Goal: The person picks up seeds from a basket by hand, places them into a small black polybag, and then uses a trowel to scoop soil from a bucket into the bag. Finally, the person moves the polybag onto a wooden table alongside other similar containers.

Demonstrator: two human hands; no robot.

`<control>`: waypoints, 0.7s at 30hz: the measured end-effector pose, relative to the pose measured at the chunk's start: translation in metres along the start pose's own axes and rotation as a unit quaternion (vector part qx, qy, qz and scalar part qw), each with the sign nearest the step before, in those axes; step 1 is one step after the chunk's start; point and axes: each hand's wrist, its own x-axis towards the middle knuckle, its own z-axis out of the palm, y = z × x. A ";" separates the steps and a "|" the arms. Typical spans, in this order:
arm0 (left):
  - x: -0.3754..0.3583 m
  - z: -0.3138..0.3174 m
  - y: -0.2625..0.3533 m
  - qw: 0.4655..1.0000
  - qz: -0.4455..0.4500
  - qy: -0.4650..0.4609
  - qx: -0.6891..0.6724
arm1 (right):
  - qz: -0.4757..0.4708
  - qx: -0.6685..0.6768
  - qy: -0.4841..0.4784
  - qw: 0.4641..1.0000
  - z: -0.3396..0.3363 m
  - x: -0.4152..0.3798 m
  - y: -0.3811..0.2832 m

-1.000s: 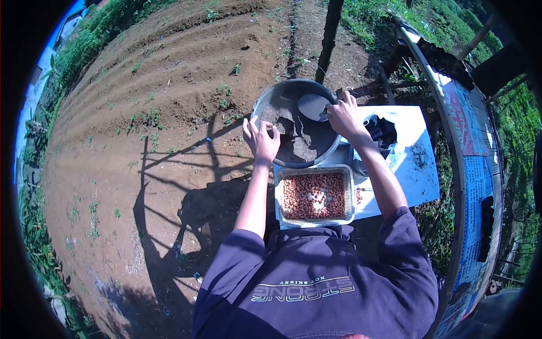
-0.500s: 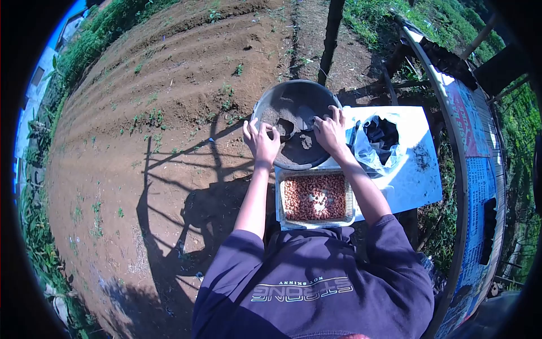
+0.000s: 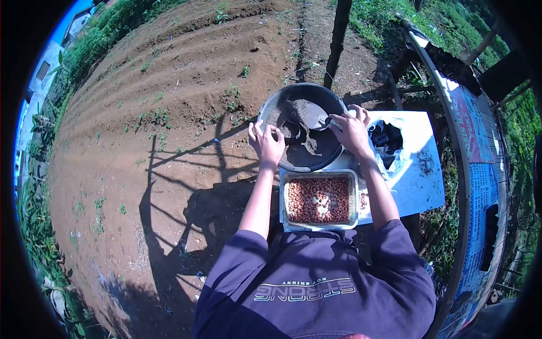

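Observation:
A round dark basin holding dark soil stands in front of me. My left hand is at its left side, with thumb and fingers closed on the edge of what looks like a small black plastic bag. My right hand is over the right rim, its fingers closed around the dark end of a grey, scoop-like tool. Soil lies along the tool's left edge, above the bag; the exact shape of the tool is hard to make out.
Nearer me, a rectangular basket contains reddish-brown seeds or nuts. A clear plastic bag with black pieces inside lies on the white tabletop at right. A wooden post rises behind; ridged soil spreads left.
My right hand has shifted right, near the basin's rim, and the grey tool shows more. Soil now hangs along its edge. The left hand keeps its place at the bag.

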 end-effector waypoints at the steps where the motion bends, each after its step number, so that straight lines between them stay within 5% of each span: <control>1: 0.000 0.000 0.000 1.000 -0.005 -0.003 0.002 | -0.009 0.003 -0.026 1.000 -0.012 0.002 0.002; 21: -0.001 -0.002 0.002 0.998 0.053 0.022 -0.026 | -0.090 0.021 -0.153 0.984 -0.114 0.020 -0.015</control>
